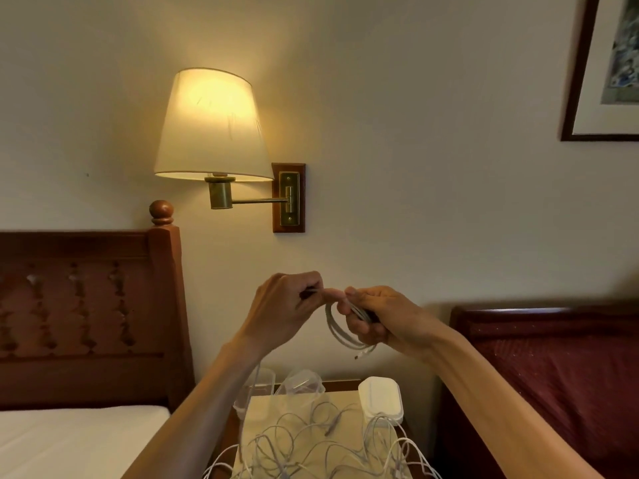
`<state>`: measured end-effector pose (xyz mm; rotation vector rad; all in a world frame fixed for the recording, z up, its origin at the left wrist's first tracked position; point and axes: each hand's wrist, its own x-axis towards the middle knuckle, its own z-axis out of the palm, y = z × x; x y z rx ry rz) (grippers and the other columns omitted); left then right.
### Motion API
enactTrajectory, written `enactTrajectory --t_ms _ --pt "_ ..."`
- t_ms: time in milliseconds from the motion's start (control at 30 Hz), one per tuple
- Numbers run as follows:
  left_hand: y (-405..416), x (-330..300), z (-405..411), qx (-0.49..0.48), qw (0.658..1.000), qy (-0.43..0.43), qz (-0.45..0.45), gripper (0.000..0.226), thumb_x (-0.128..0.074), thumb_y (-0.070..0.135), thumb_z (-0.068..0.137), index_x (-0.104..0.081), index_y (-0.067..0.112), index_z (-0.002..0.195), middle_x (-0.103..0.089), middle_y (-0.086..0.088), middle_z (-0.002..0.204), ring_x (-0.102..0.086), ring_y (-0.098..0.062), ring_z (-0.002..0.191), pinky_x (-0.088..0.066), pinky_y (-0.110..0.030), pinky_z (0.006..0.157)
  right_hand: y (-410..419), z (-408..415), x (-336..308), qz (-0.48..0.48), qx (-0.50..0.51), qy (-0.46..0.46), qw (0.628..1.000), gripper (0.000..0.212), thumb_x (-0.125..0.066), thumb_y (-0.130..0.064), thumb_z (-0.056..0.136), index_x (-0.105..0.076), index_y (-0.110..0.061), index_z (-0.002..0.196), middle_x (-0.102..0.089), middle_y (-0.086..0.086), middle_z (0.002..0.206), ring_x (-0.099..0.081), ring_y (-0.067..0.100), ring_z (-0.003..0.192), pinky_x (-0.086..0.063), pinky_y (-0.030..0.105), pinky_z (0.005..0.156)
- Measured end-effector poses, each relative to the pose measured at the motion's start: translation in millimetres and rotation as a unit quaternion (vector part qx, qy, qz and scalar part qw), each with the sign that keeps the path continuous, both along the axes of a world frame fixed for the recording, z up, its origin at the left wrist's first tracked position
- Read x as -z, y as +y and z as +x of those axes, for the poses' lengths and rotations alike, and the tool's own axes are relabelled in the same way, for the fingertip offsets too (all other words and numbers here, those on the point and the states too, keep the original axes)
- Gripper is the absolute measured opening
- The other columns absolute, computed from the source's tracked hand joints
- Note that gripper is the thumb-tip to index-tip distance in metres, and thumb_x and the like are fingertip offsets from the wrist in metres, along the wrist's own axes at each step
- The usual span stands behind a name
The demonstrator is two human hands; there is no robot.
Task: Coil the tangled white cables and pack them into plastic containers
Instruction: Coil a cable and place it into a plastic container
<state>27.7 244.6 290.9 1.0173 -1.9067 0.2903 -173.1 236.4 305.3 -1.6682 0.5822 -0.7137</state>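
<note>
Your right hand [377,319] grips the coiled white cable [340,331] up at chest height, your left hand [287,305] pinches its loose end; keep loops even and tuck that end through, tangled cables [311,447] and plastic containers [380,399] wait on the counter [340,384] below

- Both bare forearms are reaching up and forward from the lower edge, converging at mid-frame so the hands are meeting in the air.
- The left hand [288,305] is curling its fingers, back of the hand facing the camera, and pinching a cable [340,335] end.
- The right hand [382,318] is gripping the cable's coil, fingers wrapped round it (thumb on top).
- The two hands' fingertips are almost touching.
</note>
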Motion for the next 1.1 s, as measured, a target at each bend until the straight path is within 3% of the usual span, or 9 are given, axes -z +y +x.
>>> enactTrajectory --t_ms 133,233,333,433,533,700,800,900,1100 --pt "-7.0 18.8 1.7 0.086 0.982 0.161 0.057 0.044 -0.044 0.061 0.090 -0.051 0.027 0.064 -0.043 0.012 0.052 -0.036 -0.007 0.049 -0.029 -0.018 0.050 -6.0 -8.3 -8.2 0.148 -0.080 -0.126 0.978 0.039 -0.030 -0.028 0.105 -0.053 -0.014 0.077 -0.038 -0.005 0.053 -0.028 0.007 0.044 -0.028 0.018 0.044" --pt "-10.7 53.6 4.7 0.128 0.955 0.233 0.131 0.045 -0.042 0.056 0.092 -0.050 0.021 0.065 -0.041 0.008 0.056 -0.034 -0.006 0.053 -0.029 -0.017 0.052 -11.3 -11.3 -13.0 0.194 -0.077 -0.190 0.959 0.039 -0.029 -0.027 0.105 -0.052 -0.013 0.077 -0.031 -0.007 0.052 -0.026 0.006 0.044 -0.028 0.019 0.043" --pt "-14.4 94.8 9.0 0.109 0.947 0.252 0.168 0.039 -0.042 0.045 0.098 -0.054 0.022 0.069 -0.047 0.005 0.060 -0.040 -0.008 0.056 -0.033 -0.022 0.054 -15.1 -10.0 -17.2 0.221 -0.060 -0.253 0.940 0.033 -0.032 -0.026 0.104 -0.050 -0.014 0.077 -0.029 -0.008 0.052 -0.026 0.005 0.042 -0.028 0.018 0.042" --pt "-12.3 128.7 18.3 0.013 0.949 0.250 0.190 0.027 -0.042 0.037 0.097 -0.057 0.033 0.075 -0.053 0.008 0.064 -0.046 -0.007 0.059 -0.037 -0.023 0.057 -22.5 -17.9 -29.3 0.215 -0.037 -0.313 0.924 0.030 -0.036 -0.026 0.102 -0.049 -0.015 0.078 -0.031 -0.009 0.052 -0.028 0.005 0.042 -0.029 0.018 0.042" --pt "-2.3 140.4 15.6 -0.030 0.954 0.225 0.195 0.025 -0.043 0.036 0.098 -0.056 0.032 0.077 -0.050 0.010 0.059 -0.043 -0.005 0.055 -0.035 -0.026 0.054 -24.7 -18.4 -36.1 0.161 0.007 -0.286 0.945 0.030 -0.036 -0.025 0.103 -0.051 -0.014 0.079 -0.033 -0.007 0.055 -0.031 0.006 0.045 -0.033 0.018 0.045" --pt "21.8 92.4 -15.3 0.008 0.984 -0.065 0.164 0.036 -0.042 0.041 0.100 -0.047 0.020 0.072 -0.049 0.007 0.057 -0.046 -0.013 0.053 -0.035 -0.027 0.053 -25.3 1.9 -19.6 -0.023 0.124 -0.167 0.978 0.031 -0.040 -0.026 0.104 -0.058 -0.009 0.085 -0.057 0.003 0.062 -0.055 0.016 0.055 -0.049 0.024 0.056" --pt "28.3 60.9 -20.2 0.048 0.992 -0.065 0.097 0.035 -0.038 0.043 0.101 -0.045 0.019 0.075 -0.047 0.002 0.057 -0.046 -0.017 0.051 -0.037 -0.033 0.053 -21.2 9.1 -2.2 -0.113 0.144 -0.081 0.980 0.032 -0.041 -0.026 0.103 -0.062 -0.006 0.089 -0.066 0.005 0.067 -0.064 0.018 0.061 -0.054 0.026 0.063" --pt "26.2 42.2 -16.2 0.084 0.994 -0.048 0.058 0.030 -0.040 0.041 0.102 -0.051 0.024 0.080 -0.050 0.005 0.058 -0.047 -0.014 0.049 -0.039 -0.032 0.050 -17.4 14.1 12.0 -0.159 0.136 -0.023 0.977 0.033 -0.042 -0.026 0.103 -0.064 -0.007 0.089 -0.067 0.002 0.064 -0.063 0.016 0.057 -0.052 0.022 0.060" --pt "9.5 33.2 -6.1 0.047 0.998 -0.002 -0.030 0.025 -0.038 0.037 0.103 -0.055 0.023 0.091 -0.057 0.010 0.069 -0.051 -0.010 0.056 -0.045 -0.028 0.052 -12.5 18.3 22.9 -0.144 0.103 -0.002 0.984 0.039 -0.041 -0.030 0.102 -0.065 -0.015 0.075 -0.058 0.001 0.054 -0.053 0.016 0.050 -0.047 0.026 0.059"
